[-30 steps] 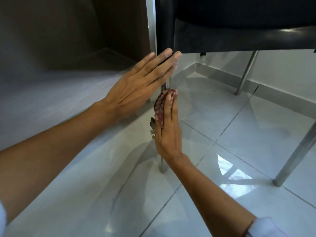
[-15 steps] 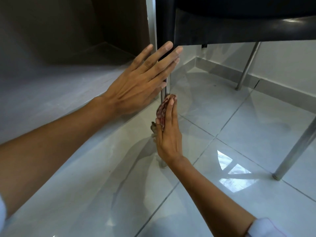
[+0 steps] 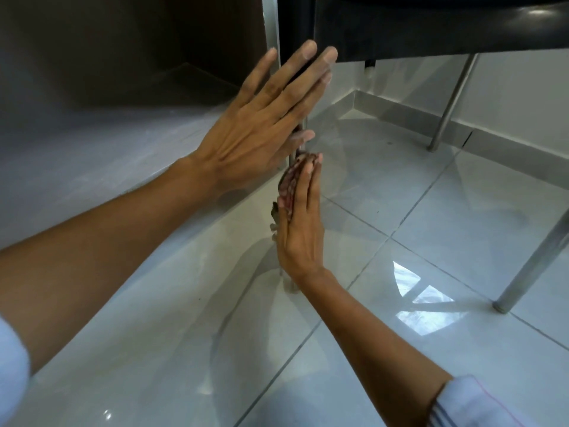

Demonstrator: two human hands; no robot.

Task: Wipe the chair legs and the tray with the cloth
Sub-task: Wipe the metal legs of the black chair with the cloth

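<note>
Your right hand stands edge-on with its fingers straight and together, pressing the reddish patterned cloth flat against the near chair leg; the cloth sits between your palm and the metal, about midway down the leg. Your left hand is flat too, fingers spread and straight, laid against the same leg just above the cloth, its fingertips reaching up to the lower edge of the black seat. It holds nothing. The leg's foot is hidden behind your right wrist. To the right, 2 more chair legs stand well apart on the glossy tiled floor, with open tile between them. The skirting runs along the wall behind.
</note>
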